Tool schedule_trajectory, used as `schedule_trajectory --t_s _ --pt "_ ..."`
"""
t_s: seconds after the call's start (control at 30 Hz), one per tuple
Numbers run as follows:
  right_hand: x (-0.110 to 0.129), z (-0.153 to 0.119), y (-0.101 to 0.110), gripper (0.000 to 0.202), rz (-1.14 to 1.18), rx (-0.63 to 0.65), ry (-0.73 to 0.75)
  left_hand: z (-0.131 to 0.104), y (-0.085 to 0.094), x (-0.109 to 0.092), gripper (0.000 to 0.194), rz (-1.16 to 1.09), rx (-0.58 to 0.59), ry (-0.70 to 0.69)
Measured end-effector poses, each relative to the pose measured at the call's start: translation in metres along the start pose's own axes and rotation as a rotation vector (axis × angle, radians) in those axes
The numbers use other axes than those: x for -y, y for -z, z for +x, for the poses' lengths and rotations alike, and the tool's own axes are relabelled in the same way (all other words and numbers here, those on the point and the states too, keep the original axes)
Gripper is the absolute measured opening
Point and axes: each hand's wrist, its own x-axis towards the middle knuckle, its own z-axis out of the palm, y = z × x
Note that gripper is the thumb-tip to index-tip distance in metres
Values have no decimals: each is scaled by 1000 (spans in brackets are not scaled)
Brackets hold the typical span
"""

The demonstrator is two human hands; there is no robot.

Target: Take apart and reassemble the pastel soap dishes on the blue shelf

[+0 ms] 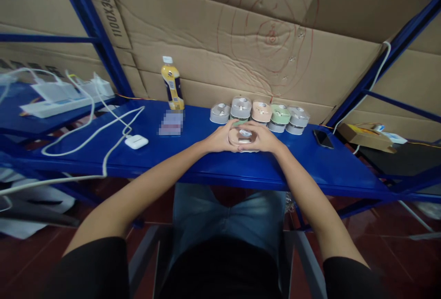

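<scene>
Arms (144, 188) converge, fingers (227, 130) cupping pink box (237, 136).

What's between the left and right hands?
A pinkish container, with the left hand and right hand around its sides; head view.

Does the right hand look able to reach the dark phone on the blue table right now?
Likely yes: nothing seems to block the right hand from the phone; the row of containers stands farther back. That hand is around the pinkish container, though, so would probably need to let go first.
</scene>
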Motion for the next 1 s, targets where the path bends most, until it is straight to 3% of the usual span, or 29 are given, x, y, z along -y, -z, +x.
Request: schedule_trajectory --t_s 0.23,0.47,0.6,0.7,0.8,0.9,1.0 --pt "-17 -4 -8 99 42 9 -106 -1 -2 6 111 -22 16 18" --pt "-30 -11 0 105 78 23 -212 -4 3 1 97 69 -4 20" --pt "-29 -11 13 73 89 -240 -289 -9 20 -3 92 80 -191 86" --pt "-37 -15 31 60 -7 -541 -357 -2 39 -1 90 123 -466 167" --pt "-58 -24 50 52 -173 -856 -531 21 55 3 88 218 -707 359" --pt "-87 -37 66 42 -307 -1121 -773 52 59 6 78 288 -712 610" --pt "-117 -54 74 46 -282 -1185 -919 76 49 7 72 324 -633 724"
